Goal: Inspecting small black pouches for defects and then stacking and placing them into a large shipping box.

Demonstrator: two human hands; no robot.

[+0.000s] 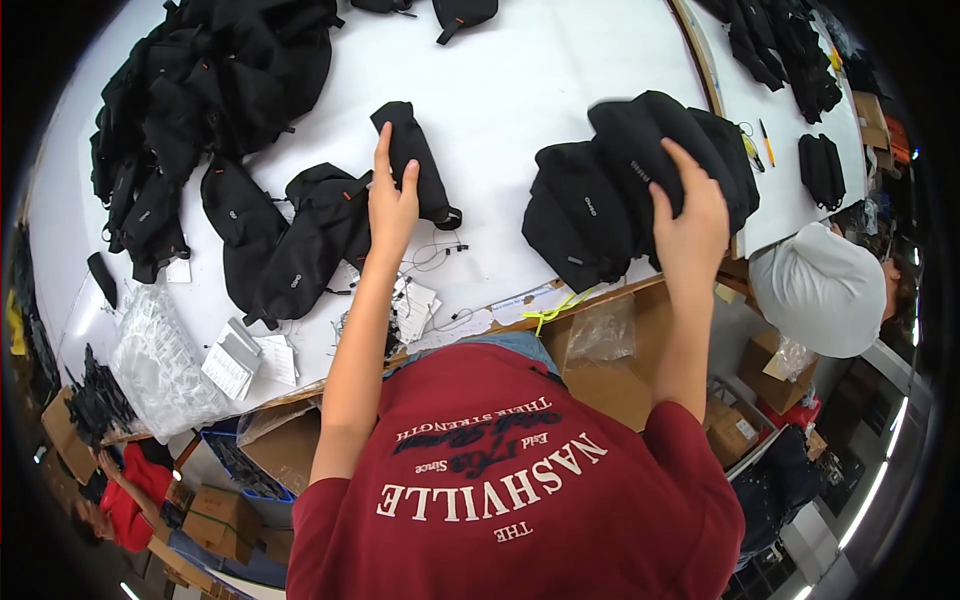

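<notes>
My left hand (393,210) is at a narrow black fabric pouch (424,165); its index finger and thumb lie over the near side, and the other fingers are hidden. To the right, my right hand (692,225) grips a black pouch (632,140) on a pile, thumb and index finger on its face. That pouch's upper edge is slightly blurred. Beside it in the same pile leans another black pouch (578,215) with a small pale mark. More black pouches (290,240) lie just left of my left hand, some with small orange tabs.
A large heap of black pouches (230,80) covers the table's (520,90) far left. White tags with cords (415,305), a clear plastic bag (165,360) and papers (235,360) lie along the near edge. A person in a white cap (820,290) is at the right; cardboard boxes (225,520) stand below.
</notes>
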